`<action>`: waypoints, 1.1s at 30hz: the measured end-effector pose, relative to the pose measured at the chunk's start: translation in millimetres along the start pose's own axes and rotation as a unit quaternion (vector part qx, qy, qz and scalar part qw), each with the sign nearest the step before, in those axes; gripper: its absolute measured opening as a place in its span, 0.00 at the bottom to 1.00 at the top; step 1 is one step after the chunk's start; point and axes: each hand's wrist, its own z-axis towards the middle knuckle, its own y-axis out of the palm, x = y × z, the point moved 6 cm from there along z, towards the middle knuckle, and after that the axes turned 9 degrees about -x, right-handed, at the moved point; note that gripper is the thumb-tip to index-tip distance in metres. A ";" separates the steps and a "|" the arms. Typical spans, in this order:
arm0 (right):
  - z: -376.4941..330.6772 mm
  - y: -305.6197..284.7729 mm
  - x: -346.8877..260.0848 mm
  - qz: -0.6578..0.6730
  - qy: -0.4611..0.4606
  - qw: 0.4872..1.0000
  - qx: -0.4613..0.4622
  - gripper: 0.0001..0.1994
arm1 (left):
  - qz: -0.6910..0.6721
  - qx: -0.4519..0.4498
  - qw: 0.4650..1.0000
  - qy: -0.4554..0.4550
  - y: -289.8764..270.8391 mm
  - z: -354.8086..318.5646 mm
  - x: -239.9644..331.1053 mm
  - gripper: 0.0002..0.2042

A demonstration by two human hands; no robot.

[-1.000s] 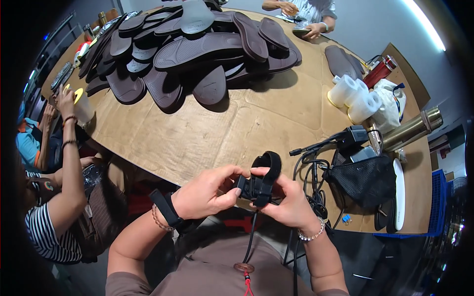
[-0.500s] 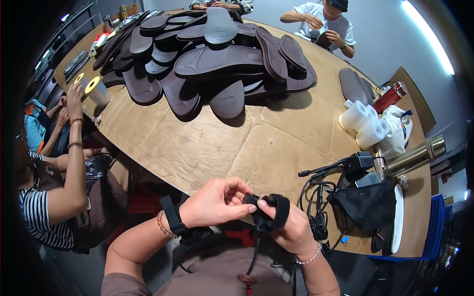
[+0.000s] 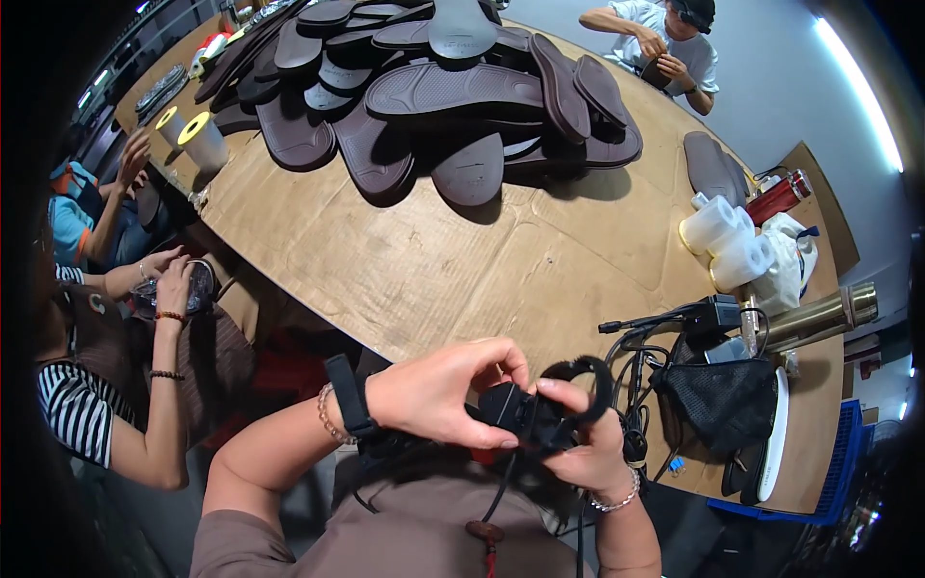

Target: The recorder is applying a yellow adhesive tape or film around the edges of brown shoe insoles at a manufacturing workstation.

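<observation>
In front of my body, just off the near table edge, both my hands hold a small black boxy device [image 3: 507, 406]. My left hand [image 3: 434, 390] pinches its left side between thumb and fingers. From the right, my right hand [image 3: 595, 451] grips it, with the thumb along its top. A black strap loop [image 3: 604, 387] curls up beside the right thumb. Below the device hangs a thin dark cord [image 3: 500, 489]. Another black strap [image 3: 351, 395] goes round my left wrist, next to a beaded bracelet. The fingers hide part of the device.
Brown shoe soles [image 3: 453, 91] are heaped on the table [image 3: 376, 255]. To the right are black cables [image 3: 636, 385], a black mesh pouch [image 3: 718, 400], a metal flask [image 3: 819, 318] and clear film rolls [image 3: 737, 260]. People sit at the left and far side.
My hands and the device have shifted slightly right, and the device has turned. The strap loop now stands more upright. The person at the left has lowered a raised hand.
</observation>
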 end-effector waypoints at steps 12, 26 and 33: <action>6.4 2.5 13.4 0.127 0.053 0.988 -0.071 0.33 | -0.126 -0.086 0.982 -0.108 12.0 8.1 -31.2 0.27; 19.1 0.1 6.3 0.046 0.087 0.993 -0.067 0.32 | -0.029 0.036 0.994 -0.095 -18.9 -2.3 -25.9 0.23; 23.1 -0.7 2.8 0.092 0.066 0.993 -0.034 0.31 | -0.033 0.081 0.994 -0.073 -19.5 -2.6 -18.5 0.23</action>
